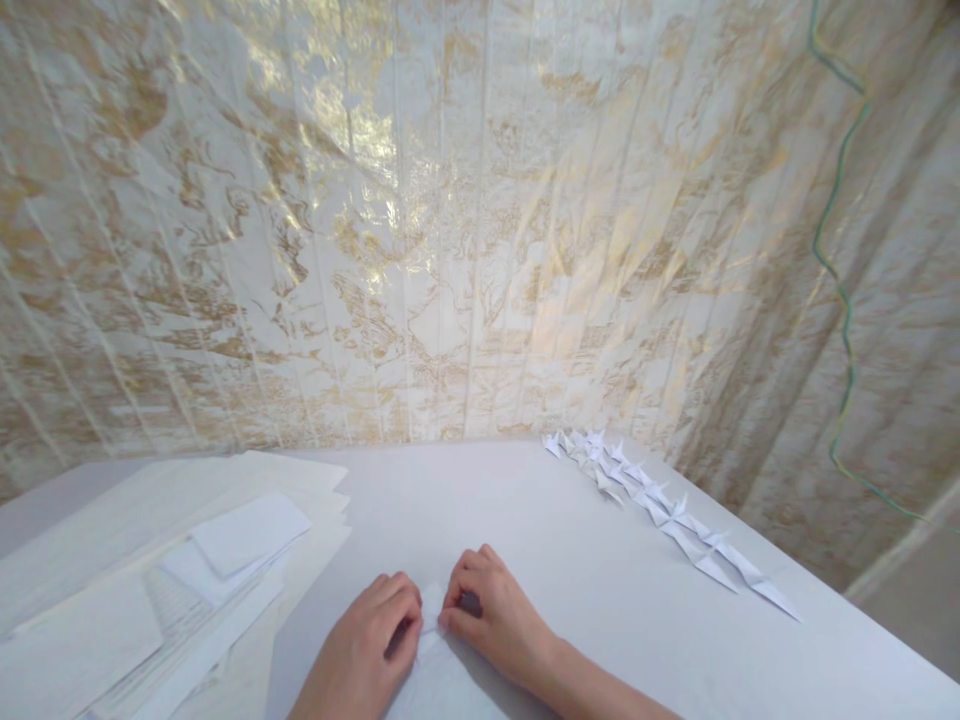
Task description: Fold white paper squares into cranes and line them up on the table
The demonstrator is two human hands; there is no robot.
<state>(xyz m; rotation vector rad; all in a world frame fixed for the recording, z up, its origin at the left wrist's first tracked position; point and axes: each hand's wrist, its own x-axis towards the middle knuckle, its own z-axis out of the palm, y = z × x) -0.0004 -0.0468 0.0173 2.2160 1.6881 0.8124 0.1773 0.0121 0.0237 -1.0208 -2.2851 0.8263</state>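
Fingers (401,612) of the left hand (367,650) are curling together and pressing down on a small white folded paper sheet (439,680) at the bottom centre of the frame, while the right hand (499,620) is pinching its upper edge with bent fingertips (450,618). The paper is lying flat on the white surface (525,510). A stack of white paper sheets (187,560) is sitting at lower left, and a row of white folded paper cranes (660,500) is running along the right side, well apart from both hands.

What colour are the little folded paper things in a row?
White. The folded paper shapes show best in the head view, along the table's right edge.
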